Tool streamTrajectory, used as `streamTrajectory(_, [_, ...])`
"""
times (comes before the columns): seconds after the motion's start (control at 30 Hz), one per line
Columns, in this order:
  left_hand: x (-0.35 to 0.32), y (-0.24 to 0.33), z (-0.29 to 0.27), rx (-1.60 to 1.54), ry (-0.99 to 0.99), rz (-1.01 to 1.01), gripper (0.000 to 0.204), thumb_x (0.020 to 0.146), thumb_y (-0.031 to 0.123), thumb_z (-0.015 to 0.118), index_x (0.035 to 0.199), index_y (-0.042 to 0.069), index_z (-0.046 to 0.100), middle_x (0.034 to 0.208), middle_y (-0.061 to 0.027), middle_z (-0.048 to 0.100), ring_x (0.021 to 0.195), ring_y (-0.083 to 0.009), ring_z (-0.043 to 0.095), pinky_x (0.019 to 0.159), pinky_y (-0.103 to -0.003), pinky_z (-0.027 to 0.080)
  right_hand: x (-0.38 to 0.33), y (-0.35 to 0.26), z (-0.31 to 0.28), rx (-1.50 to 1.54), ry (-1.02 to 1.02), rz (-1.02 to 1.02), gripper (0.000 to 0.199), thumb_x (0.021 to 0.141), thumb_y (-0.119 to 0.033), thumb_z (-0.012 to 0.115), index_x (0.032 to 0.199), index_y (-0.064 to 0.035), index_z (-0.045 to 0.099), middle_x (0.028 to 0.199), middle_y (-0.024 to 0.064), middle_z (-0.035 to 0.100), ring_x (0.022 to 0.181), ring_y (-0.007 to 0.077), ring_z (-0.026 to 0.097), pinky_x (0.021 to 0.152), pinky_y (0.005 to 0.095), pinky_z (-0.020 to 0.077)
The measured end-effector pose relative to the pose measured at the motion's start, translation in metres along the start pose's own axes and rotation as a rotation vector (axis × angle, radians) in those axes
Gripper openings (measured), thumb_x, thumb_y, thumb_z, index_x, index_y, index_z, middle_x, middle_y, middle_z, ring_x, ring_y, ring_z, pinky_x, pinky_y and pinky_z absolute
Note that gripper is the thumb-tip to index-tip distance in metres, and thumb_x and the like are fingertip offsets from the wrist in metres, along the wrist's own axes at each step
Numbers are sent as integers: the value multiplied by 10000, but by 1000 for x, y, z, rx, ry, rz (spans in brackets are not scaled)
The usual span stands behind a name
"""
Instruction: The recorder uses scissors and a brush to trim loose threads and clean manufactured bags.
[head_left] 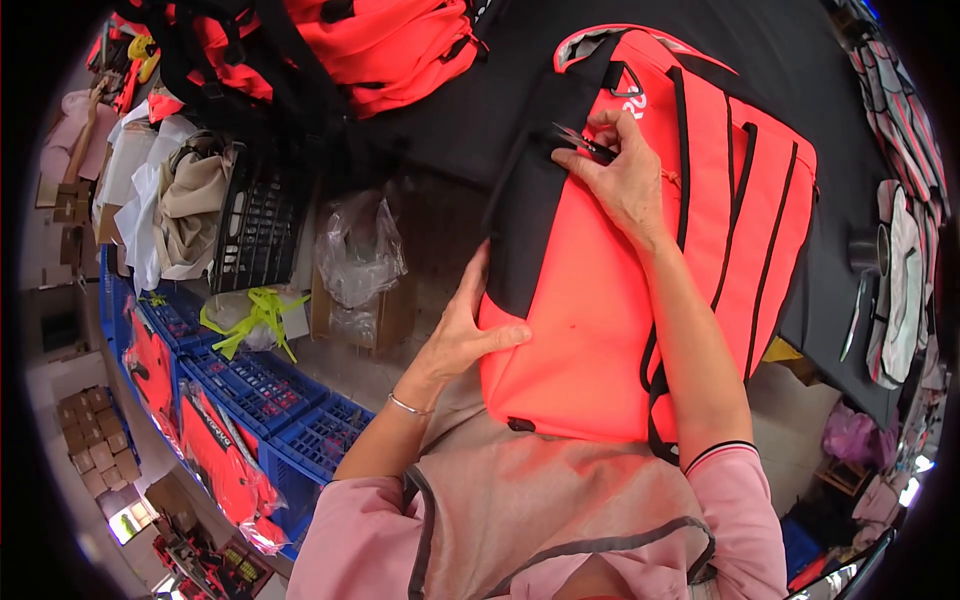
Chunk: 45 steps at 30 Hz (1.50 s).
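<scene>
A large bright red-orange bag (570, 330) lies before me, partly on the black table and against my front. It has a black panel along its left side and black-edged straps to the right. My left hand (460, 335) grips its lower left edge, thumb on the red fabric and fingers round the side, partly hidden. Near the top, my right hand (625, 180) is closed on small black-handled thread snips (585, 142). Their metal points aim up and left over the black panel. A black loop with a D-ring (626, 80) sits just above that hand.
More red bags with black straps (390, 50) lie at the far left of the black table (440, 130). To the left stand a black crate (255, 220) with cloth beside it, blue crates (255, 385) and bagged red goods (220, 450). Grey striped pieces (895, 290) lie at right.
</scene>
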<state>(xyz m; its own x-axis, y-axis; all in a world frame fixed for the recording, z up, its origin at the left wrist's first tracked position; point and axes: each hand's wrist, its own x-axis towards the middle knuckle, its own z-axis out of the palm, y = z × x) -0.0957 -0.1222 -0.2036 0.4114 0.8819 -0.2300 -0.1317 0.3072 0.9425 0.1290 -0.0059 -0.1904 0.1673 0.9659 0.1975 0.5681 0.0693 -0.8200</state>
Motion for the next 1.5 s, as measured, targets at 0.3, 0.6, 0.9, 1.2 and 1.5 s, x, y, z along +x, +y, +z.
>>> streamTrajectory(0.3, [-23,-12,4,11,112,-120,907,674,295,875,1352,-83,407,1254,-224,577,1168,-273,569,999,-364,443,-1,4,3,68,42,-44,459,688,-178,880,1008,-40,581,751,21,553,702,112,534,670,255,481])
streamTrajectory(0.6, [-16,-9,24,574,435,162,479,682,192,861,954,-15,526,829,-220,666,792,-405,668,695,-424,537,-24,1,-12,134,118,-23,322,794,-60,783,1038,-30,575,779,-22,539,732,66,512,698,225,443])
streamTrajectory(0.9, [-13,-6,25,546,450,189,447,696,163,841,964,-11,528,848,-227,669,829,-419,665,685,-428,537,-120,-50,-13,-366,-91,-513,321,729,-293,806,878,-73,626,744,36,585,654,208,602,533,322,476])
streamTrajectory(1.2, [-8,4,-5,666,230,45,633,719,340,836,1150,-25,551,1013,-206,674,946,-358,669,813,-430,531,-104,-31,-16,89,3,-41,419,751,-258,827,1012,-11,611,875,109,649,732,203,654,690,300,553])
streamTrajectory(1.5, [102,75,-11,961,284,505,478,803,213,771,1205,16,605,1036,-171,660,839,-262,645,775,-343,517,-105,-15,-7,379,18,186,517,719,-94,858,1133,-25,556,920,-8,530,867,80,530,812,229,492])
